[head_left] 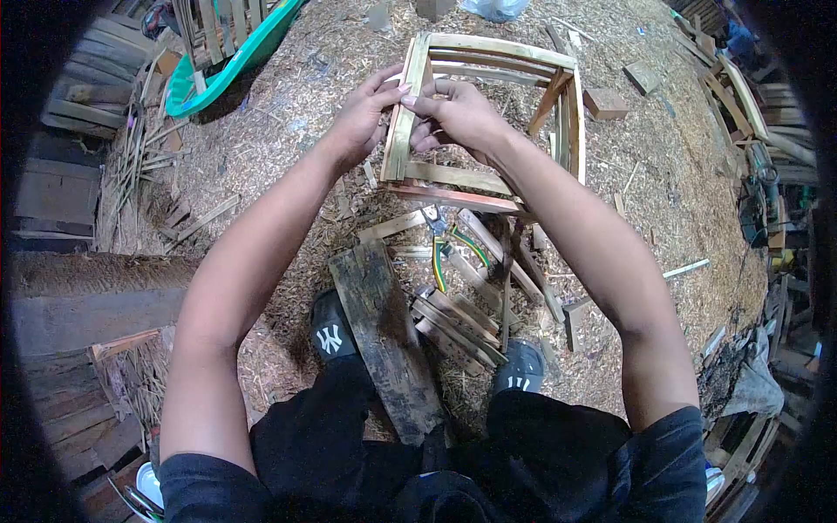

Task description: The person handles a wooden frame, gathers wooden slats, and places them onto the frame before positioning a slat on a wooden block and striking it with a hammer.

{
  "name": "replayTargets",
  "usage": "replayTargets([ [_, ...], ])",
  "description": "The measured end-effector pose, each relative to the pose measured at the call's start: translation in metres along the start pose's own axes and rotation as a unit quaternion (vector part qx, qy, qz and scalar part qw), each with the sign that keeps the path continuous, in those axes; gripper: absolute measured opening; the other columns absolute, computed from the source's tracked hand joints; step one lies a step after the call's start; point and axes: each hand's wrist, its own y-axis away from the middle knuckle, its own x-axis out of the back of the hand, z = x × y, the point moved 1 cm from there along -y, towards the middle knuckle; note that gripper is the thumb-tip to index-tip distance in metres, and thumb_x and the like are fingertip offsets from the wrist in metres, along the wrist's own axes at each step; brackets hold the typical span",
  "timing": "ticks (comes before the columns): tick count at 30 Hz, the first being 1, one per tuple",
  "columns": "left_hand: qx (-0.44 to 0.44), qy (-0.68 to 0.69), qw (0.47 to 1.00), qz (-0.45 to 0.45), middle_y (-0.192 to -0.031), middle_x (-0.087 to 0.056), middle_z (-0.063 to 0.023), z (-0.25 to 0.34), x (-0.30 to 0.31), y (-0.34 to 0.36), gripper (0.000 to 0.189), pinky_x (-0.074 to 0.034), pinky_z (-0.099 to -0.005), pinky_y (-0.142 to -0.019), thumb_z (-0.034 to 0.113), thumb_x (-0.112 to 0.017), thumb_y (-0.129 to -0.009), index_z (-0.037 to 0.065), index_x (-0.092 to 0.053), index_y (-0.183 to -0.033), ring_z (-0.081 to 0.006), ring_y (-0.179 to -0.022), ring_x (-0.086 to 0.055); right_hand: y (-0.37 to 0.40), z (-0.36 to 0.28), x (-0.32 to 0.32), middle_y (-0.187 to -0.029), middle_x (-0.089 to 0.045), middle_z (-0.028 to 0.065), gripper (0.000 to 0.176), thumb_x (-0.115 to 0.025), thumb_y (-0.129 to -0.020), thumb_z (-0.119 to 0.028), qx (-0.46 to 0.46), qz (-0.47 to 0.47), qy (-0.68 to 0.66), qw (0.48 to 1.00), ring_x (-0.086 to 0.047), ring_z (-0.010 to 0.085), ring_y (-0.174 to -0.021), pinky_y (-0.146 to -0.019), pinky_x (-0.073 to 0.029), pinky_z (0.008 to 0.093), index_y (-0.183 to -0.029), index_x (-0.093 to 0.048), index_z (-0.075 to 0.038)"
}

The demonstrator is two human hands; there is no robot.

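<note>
A box-like frame [497, 45] of thin pale wood slats is held up off the ground ahead of me. My left hand [362, 120] grips its left side from outside, fingers curled round the slats. From inside the frame, my right hand [466, 118] closes on the same side. Both thumbs meet near the upright slat; whether a small piece lies between them I cannot make out. Below the frame, pliers [434, 220] with green and yellow handles lie spread on loose wood strips. A thick, dark-stained plank [377, 301] extends between my feet.
Wood strips [453, 327] are heaped between my shoes. Wood shavings cover the ground. A green plastic tub [187, 96] holding slatted wood is at upper left. Wood blocks [606, 104] lie right of the frame. Timber [57, 305] lines the left side, and more scraps pile up at right.
</note>
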Motion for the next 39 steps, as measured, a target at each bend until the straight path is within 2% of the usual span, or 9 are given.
replayTargets([
  [6,0.000,-0.028,1.000,0.009,-0.133,-0.056,-0.0185,0.003,-0.001,0.001,0.054,-0.055,-0.0347,-0.097,0.011,-0.056,-0.100,0.003,-0.038,-0.150,-0.0242,-0.117,-0.060,-0.004,0.005,-0.001,-0.081,-0.068,0.0138,0.028,-0.068,-0.098,-0.019,-0.006,0.003,-0.031,1.000,-0.071,0.0215,-0.064,-0.059,-0.064,0.0334,-0.108,-0.060,0.006],
  [15,0.006,-0.044,0.999,0.029,-0.132,-0.057,-0.0195,0.007,-0.010,0.003,0.050,-0.058,-0.0344,-0.087,0.014,-0.058,-0.101,0.002,-0.042,-0.147,-0.0233,-0.108,-0.064,-0.003,0.004,0.002,-0.081,-0.070,0.0142,0.027,-0.067,-0.099,-0.019,0.032,-0.026,0.024,0.999,-0.070,0.0182,-0.061,-0.051,-0.060,0.0313,-0.106,-0.060,0.006],
  [22,-0.007,-0.077,0.997,0.029,-0.129,-0.060,-0.0190,0.010,-0.011,0.002,0.052,-0.056,-0.0353,-0.090,0.013,-0.058,-0.100,0.001,-0.041,-0.148,-0.0243,-0.110,-0.064,-0.007,0.008,0.002,-0.080,-0.070,0.0125,0.031,-0.065,-0.100,-0.023,0.021,-0.021,0.041,0.999,-0.068,0.0160,-0.058,-0.049,-0.058,0.0292,-0.107,-0.062,0.008],
  [24,-0.007,-0.095,0.995,0.033,-0.134,-0.057,-0.0172,0.011,-0.010,0.001,0.050,-0.058,-0.0356,-0.090,0.014,-0.057,-0.102,0.003,-0.041,-0.147,-0.0254,-0.118,-0.061,-0.007,0.008,0.002,-0.080,-0.069,0.0122,0.032,-0.065,-0.100,-0.023,0.025,-0.022,0.045,0.998,-0.068,0.0158,-0.058,-0.048,-0.057,0.0289,-0.107,-0.062,0.008],
  [30,-0.003,-0.116,0.992,0.038,-0.132,-0.058,-0.0163,0.014,-0.012,0.003,0.049,-0.061,-0.0352,-0.082,0.015,-0.056,-0.102,0.007,-0.041,-0.148,-0.0246,-0.111,-0.064,-0.004,0.004,0.000,-0.079,-0.068,0.0095,0.030,-0.065,-0.099,-0.023,0.022,0.006,0.089,0.996,-0.066,0.0142,-0.058,-0.045,-0.052,0.0279,-0.104,-0.064,0.007],
  [32,-0.003,-0.114,0.992,0.045,-0.132,-0.058,-0.0190,0.014,-0.014,0.004,0.052,-0.058,-0.0363,-0.087,0.013,-0.057,-0.101,0.004,-0.039,-0.149,-0.0258,-0.112,-0.064,-0.003,0.004,0.001,-0.078,-0.065,0.0063,0.028,-0.062,-0.101,-0.026,0.018,-0.010,0.112,0.993,-0.065,0.0125,-0.063,-0.052,-0.052,0.0274,-0.104,-0.062,0.002],
  [34,-0.002,-0.112,0.992,0.050,-0.131,-0.059,-0.0217,0.013,-0.012,0.002,0.054,-0.055,-0.0375,-0.092,0.011,-0.057,-0.100,0.002,-0.038,-0.150,-0.0270,-0.113,-0.063,-0.003,0.006,0.001,-0.078,-0.064,0.0062,0.028,-0.062,-0.101,-0.026,0.029,-0.014,0.115,0.993,-0.065,0.0124,-0.063,-0.052,-0.052,0.0275,-0.104,-0.062,0.002],
  [36,-0.007,-0.130,0.991,0.038,-0.130,-0.059,-0.0161,0.011,-0.010,0.000,0.050,-0.062,-0.0344,-0.079,0.015,-0.056,-0.102,0.008,-0.039,-0.149,-0.0234,-0.107,-0.065,-0.002,0.005,0.001,-0.078,-0.064,0.0062,0.028,-0.062,-0.101,-0.027,0.039,-0.018,0.117,0.992,-0.065,0.0123,-0.064,-0.052,-0.051,0.0276,-0.104,-0.062,0.001],
  [39,-0.032,-0.167,0.985,0.032,-0.130,-0.059,-0.0156,0.009,-0.007,0.000,0.050,-0.061,-0.0344,-0.079,0.016,-0.056,-0.102,0.009,-0.040,-0.149,-0.0228,-0.106,-0.065,0.002,0.003,0.000,-0.079,-0.064,0.0054,0.028,-0.062,-0.101,-0.028,0.043,-0.025,0.110,0.993,-0.065,0.0120,-0.065,-0.052,-0.051,0.0276,-0.104,-0.063,0.001],
])
